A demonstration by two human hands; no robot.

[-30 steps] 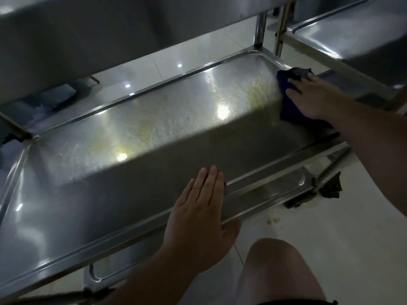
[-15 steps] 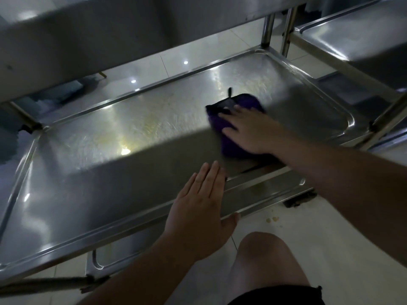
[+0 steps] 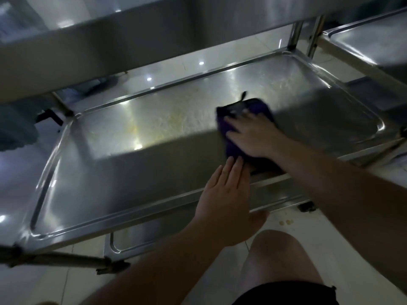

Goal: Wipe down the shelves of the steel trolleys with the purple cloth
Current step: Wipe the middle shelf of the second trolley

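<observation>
The purple cloth [image 3: 229, 126] lies flat on the middle shelf [image 3: 132, 172] of the steel trolley, right of centre near the front rim. My right hand [image 3: 253, 135] presses down on it with fingers spread. My left hand [image 3: 226, 194] rests flat and open on the shelf's front rim, fingertips almost touching the cloth. Yellowish smears mark the lit back half of the shelf.
The trolley's upper shelf [image 3: 110, 34] overhangs the work area. A lower shelf [image 3: 176, 230] shows beneath the front rim. A second steel trolley [image 3: 370, 45] stands close at the right. My bare knee [image 3: 277, 256] is near the front edge, with crumbs [image 3: 285, 222] on the tiled floor.
My right hand slid the cloth from the shelf's far right corner leftward to the middle front. My left hand stayed on the front rim.
</observation>
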